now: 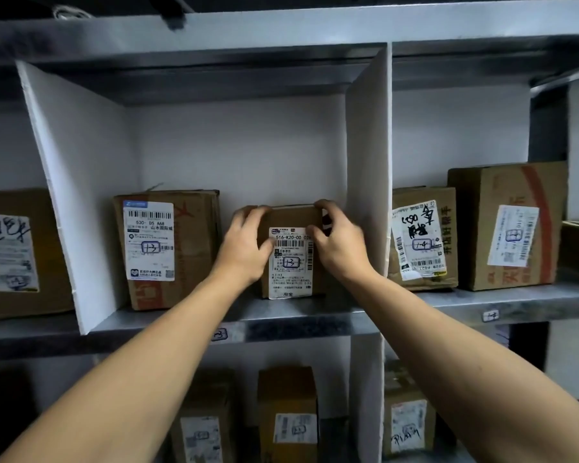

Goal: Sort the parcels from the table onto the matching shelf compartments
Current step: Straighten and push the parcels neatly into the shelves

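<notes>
In the middle compartment of the shelf (298, 317), near its front edge and close to the white divider (368, 162) on the right, the small parcel (291, 262) stands upright and seems to rest on the board. The left hand (244, 248) and the right hand (340, 242) each curl fingers over a top corner, thumbs on the labelled face. Its handwritten 1-3 matches the mark on the larger parcel (168, 248) at the compartment's left and, as far as the blur allows, the tag (219, 334) on the shelf's front edge. I judge this parcel as good as placed, with only the release left. The desk is out of view, so the remaining parcels cannot be counted. Two parcels (505, 228) fill the right-hand compartment. The divider crowds the right hand.
</notes>
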A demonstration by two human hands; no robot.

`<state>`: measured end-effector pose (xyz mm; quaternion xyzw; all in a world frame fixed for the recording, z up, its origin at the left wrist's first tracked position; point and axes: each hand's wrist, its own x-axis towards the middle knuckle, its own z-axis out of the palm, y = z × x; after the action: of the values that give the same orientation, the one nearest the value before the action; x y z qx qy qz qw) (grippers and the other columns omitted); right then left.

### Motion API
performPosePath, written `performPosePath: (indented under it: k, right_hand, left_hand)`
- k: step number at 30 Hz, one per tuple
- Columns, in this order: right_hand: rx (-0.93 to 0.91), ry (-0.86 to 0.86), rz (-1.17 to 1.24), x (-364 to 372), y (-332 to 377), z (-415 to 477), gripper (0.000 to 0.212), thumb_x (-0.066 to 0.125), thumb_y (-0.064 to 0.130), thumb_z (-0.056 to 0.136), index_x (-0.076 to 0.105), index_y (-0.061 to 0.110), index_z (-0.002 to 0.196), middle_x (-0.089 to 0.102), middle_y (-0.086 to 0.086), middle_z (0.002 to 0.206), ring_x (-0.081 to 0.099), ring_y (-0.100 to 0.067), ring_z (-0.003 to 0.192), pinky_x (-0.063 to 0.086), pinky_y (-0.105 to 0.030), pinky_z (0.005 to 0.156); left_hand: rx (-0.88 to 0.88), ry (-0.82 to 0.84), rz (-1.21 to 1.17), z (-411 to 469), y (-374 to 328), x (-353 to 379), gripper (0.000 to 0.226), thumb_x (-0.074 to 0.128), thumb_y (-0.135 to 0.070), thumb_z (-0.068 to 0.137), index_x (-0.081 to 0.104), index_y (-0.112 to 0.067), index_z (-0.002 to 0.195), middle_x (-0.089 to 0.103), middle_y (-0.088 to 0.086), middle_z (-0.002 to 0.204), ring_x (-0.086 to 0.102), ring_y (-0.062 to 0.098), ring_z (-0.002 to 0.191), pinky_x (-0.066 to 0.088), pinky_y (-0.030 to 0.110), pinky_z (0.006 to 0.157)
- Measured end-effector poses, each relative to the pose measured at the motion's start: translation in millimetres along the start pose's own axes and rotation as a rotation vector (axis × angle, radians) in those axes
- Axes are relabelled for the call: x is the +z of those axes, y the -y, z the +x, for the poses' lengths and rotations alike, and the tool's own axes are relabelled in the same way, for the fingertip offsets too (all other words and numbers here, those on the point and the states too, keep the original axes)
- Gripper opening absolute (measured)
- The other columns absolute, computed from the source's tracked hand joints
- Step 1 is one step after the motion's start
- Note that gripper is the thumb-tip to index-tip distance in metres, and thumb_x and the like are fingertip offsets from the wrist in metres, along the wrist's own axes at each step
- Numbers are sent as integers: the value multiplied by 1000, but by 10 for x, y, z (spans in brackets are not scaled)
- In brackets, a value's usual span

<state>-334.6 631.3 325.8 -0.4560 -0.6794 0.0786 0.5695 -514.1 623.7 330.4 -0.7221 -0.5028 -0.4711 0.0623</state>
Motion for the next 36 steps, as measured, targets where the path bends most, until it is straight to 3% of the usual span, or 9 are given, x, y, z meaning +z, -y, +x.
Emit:
performPosePath:
  k: [4, 9, 13, 18, 23, 27, 32, 36]
  right_hand:
    - [10, 20, 24, 24, -52, 41, 42, 61, 20, 96, 50, 24, 137, 62, -9, 121, 62, -25, 108, 52, -35, 95]
    - [45, -39, 64, 7, -26, -71, 50, 60, 28, 97, 44, 23, 145, 49, -13, 136, 52, -26, 123, 34, -18, 99]
    - [-41, -33, 14, -35, 29, -289, 52, 59, 35, 96, 42, 28, 145, 43, -13, 139, 50, -30, 124, 43, -39, 106]
    - [-144, -3, -115, -245, 62, -557, 44, 56, 38, 97, 50, 24, 139, 46, -6, 140, 49, -27, 125, 46, -44, 101]
    - [-251, 33, -397, -520, -1, -858, 31, 55, 36, 97, 60, 18, 122, 58, -6, 121, 57, -31, 103, 53, -44, 80]
    - [-271, 35, -565, -819, -110, -1016, 31, 51, 37, 95, 61, 15, 114, 60, -8, 108, 59, -34, 91, 53, -45, 70]
    - [-247, -9, -703, -1232, -225, -1214, 32, 49, 38, 93, 61, 16, 112, 61, -8, 109, 59, -35, 92, 53, -43, 68]
    - [-169, -8, -752, -1586, -330, -1335, 36, 56, 37, 95, 57, 18, 125, 59, -8, 124, 56, -33, 105, 52, -45, 79]
  left_hand:
    - [-15, 1, 53, 3, -58, 1, 53, 65, -21, 90, 46, -19, 140, 43, 8, 141, 44, 24, 129, 29, 23, 105]
    - [-21, -87, 76, -110, -149, -61, 53, 66, -24, 91, 48, -20, 141, 40, 5, 148, 38, 20, 136, 24, 20, 107]
    - [-26, -121, 102, -327, -188, -126, 51, 65, -22, 91, 50, -18, 139, 43, 7, 143, 40, 20, 133, 24, 19, 104]
    - [6, -156, 93, -591, -248, -245, 49, 67, -16, 89, 53, -15, 136, 49, 8, 136, 46, 19, 124, 27, 19, 101]
    - [77, -99, 165, -755, -392, -257, 46, 64, -18, 90, 54, -14, 134, 52, 5, 133, 49, 25, 122, 42, 42, 103]
    - [133, -41, 218, -905, -601, -194, 46, 63, -23, 91, 52, -18, 135, 51, 2, 133, 49, 23, 120, 45, 40, 96]
    - [220, -5, 197, -995, -940, -61, 45, 60, -27, 92, 51, -19, 135, 52, 2, 134, 48, 24, 122, 47, 43, 98]
    - [283, 27, 139, -1013, -1267, 89, 44, 57, -30, 93, 50, -22, 135, 50, 0, 134, 46, 21, 123, 45, 42, 98]
